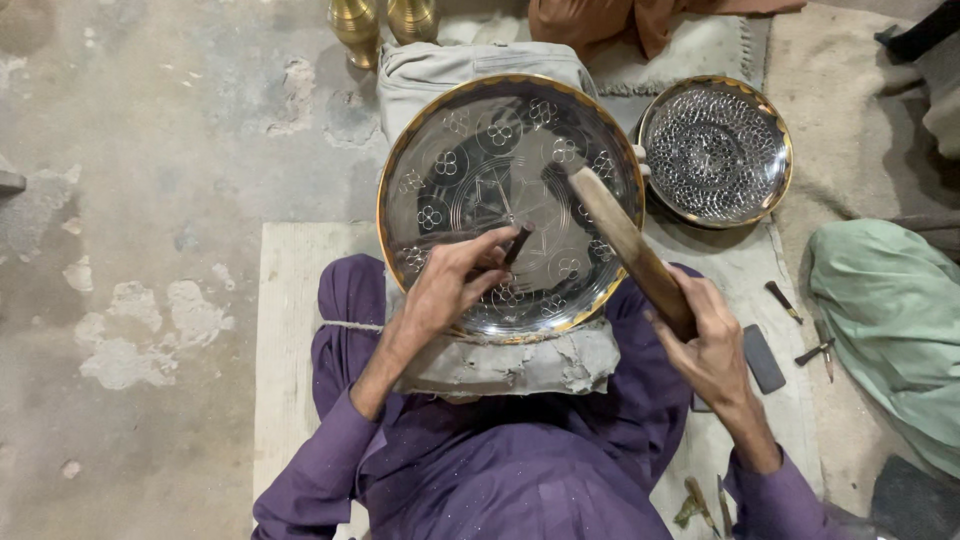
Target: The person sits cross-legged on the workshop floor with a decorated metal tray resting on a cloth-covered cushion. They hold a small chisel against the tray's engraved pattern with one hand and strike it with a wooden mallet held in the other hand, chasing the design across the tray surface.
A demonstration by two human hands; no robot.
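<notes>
Two brass vases (385, 25) far side cut off by top edge; chisel (517, 245) mostly hidden in left hand (452, 285); green cloth (890, 330) cut off at right.

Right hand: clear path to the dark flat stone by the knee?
Probably yes: the dark flat stone lies uncovered just beside the right hand, but that hand grips a wooden mallet.

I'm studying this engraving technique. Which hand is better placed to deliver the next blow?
The right hand: it grips the wooden mallet raised over the plate, while the left hand pins the chisel.
</notes>
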